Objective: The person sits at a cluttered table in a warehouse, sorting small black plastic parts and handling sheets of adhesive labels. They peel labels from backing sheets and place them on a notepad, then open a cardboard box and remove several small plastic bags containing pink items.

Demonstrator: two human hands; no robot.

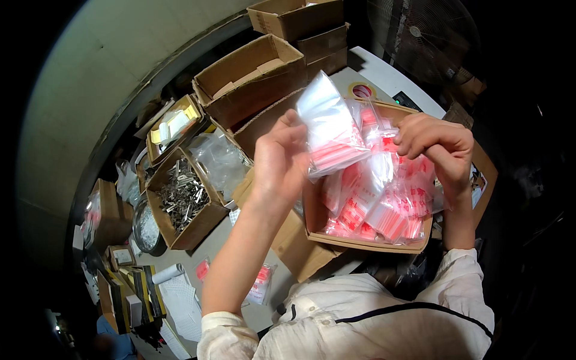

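Note:
My left hand [281, 153] grips the side of a clear plastic bag [331, 129]. Red-and-white striped flat packets show in the bag's lower part, while its upper part is bare film. Beneath it stands an open cardboard box [367, 243] heaped with similar clear bags of red-printed packets [384, 204]. Over the box's right side, my right hand [437, 144] is closed, thumb and fingers drawn together. Whatever it may pinch is hard to make out against the shiny film behind it.
To the left, a cardboard box holds many small metal pieces [180, 195]; a round bowl [146, 227] sits beside it. Farther back are an open brown box [249, 78], a tape roll [362, 90] and a fan [415, 31]. Papers [181, 303] lie at the near left.

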